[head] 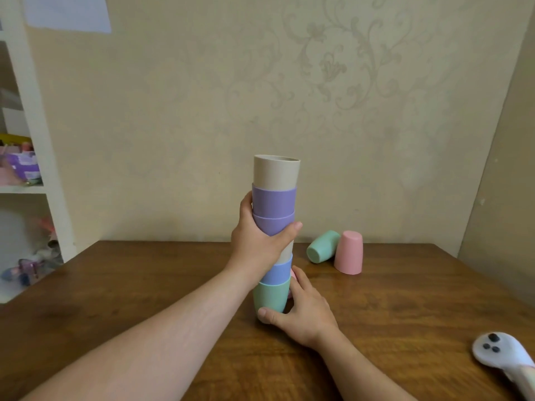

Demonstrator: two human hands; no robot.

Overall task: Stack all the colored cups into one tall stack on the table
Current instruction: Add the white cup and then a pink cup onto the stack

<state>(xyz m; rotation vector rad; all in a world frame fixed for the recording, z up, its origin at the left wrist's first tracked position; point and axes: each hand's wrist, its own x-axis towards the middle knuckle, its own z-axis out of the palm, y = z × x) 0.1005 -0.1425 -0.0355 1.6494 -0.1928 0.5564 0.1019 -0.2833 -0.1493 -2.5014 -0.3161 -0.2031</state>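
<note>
A single head-worn, wide-angle view looks forward and slightly down across the wooden worktop (pixel 390 308) toward the patterned wall (pixel 202 125) behind it. It sits close: both forearms enter from the bottom edge and reach the cup stack (pixel 275 227) near frame centre. Left of the stack a white shelf unit (pixel 37 169) bows with lens distortion; right of it the wall corner leans.

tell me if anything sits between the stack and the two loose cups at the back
Nothing visible does. Bare table lies between the stack, held by the left hand and right hand, and the tipped green cup leaning on the upside-down pink cup. The white controller lies off to the near right.
</note>
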